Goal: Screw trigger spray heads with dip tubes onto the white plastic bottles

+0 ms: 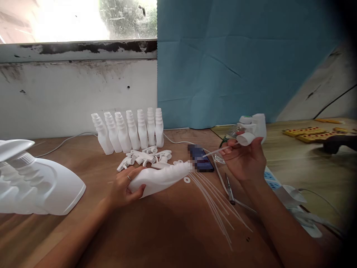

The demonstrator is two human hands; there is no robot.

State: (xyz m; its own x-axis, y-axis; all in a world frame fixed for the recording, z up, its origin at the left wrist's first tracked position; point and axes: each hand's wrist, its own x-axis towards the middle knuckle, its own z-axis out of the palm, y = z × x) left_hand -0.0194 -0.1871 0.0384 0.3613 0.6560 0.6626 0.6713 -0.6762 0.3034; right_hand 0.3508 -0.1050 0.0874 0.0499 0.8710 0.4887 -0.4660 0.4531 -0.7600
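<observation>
My left hand (pixel 122 186) is wrapped round the base of a white plastic bottle (pixel 158 178) that lies tilted on the wooden table (pixel 167 223), its neck pointing right. My right hand (pixel 245 158) is closed on a white trigger spray head (pixel 252 130), whose thin clear dip tube (pixel 216 152) points left toward the bottle's neck. A small white washer ring (pixel 186 180) lies on the table just below the neck.
Several white bottles (pixel 128 130) stand in a row at the back, with loose spray heads (pixel 145 158) before them. Clear tubes (pixel 214 201), a screwdriver (pixel 230 190), a dark phone (pixel 199 158), a power strip (pixel 272 180) and large white bottles (pixel 36 182) at left surround the hands.
</observation>
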